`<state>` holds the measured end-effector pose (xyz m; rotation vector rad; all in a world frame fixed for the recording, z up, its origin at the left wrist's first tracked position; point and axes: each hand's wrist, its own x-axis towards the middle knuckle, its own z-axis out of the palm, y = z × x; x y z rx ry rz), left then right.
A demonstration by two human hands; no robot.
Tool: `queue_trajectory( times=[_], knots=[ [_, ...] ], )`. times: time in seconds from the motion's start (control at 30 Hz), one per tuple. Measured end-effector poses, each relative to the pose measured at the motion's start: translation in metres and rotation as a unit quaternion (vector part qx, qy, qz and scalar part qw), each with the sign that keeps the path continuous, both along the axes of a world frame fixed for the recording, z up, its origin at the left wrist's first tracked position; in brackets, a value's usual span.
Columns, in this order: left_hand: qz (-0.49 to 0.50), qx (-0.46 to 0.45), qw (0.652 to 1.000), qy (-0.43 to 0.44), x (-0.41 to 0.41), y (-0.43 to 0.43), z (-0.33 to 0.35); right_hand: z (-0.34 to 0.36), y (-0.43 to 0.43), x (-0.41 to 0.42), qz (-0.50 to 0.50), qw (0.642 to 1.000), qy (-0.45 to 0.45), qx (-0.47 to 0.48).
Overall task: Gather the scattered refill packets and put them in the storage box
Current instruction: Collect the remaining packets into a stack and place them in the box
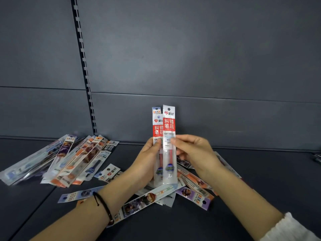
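Observation:
My left hand (147, 159) holds a small upright stack of red-and-white refill packets (157, 129) in the middle of the view. My right hand (194, 153) pinches another red-and-white refill packet (168, 122) and holds it against the front of that stack. Several more packets lie loose on the dark shelf under my hands (191, 192). A fanned pile of packets (69, 160) lies at the left. No storage box is in view.
The dark shelf surface (260, 180) runs to a grey back panel (191, 58) with a slotted upright rail (85, 70) at the left. A small metallic object (317, 158) shows at the right edge. A seam crosses the shelf at the lower left.

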<state>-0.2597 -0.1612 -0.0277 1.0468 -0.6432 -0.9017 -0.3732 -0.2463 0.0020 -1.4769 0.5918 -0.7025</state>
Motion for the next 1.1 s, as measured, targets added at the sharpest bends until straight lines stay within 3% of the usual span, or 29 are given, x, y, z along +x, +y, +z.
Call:
queue_trajectory(
  times=[0.07,0.2,0.4,0.5,0.6,0.7,0.93,1.1],
  knots=[
    [0.001,0.0,1.0,-0.027,-0.003,0.0,0.0,-0.002,0.004,0.004,-0.029,0.999,-0.003,-0.014],
    [0.011,0.041,0.99,-0.134,-0.003,0.003,0.002,-0.006,0.008,0.006,-0.075,0.989,0.023,-0.128],
    [0.026,-0.001,0.995,-0.094,0.004,0.001,0.002,-0.007,-0.006,0.004,-0.098,0.97,0.042,-0.217],
    [0.085,-0.031,0.995,-0.052,0.022,0.003,0.006,-0.012,-0.024,-0.008,-0.073,0.926,0.166,-0.331],
    [0.137,-0.028,0.99,-0.033,0.039,0.01,0.007,-0.02,-0.032,-0.014,0.016,0.85,0.356,-0.388],
    [0.174,-0.01,0.984,0.019,0.043,0.009,0.005,-0.019,-0.027,-0.011,0.039,0.801,0.426,-0.419],
    [0.148,0.002,0.989,0.028,0.038,0.007,0.007,-0.018,-0.024,-0.008,0.007,0.866,0.368,-0.339],
    [0.073,0.026,0.995,0.056,0.034,0.005,0.002,-0.02,-0.027,-0.011,-0.016,0.927,0.267,-0.262]
  ],
)
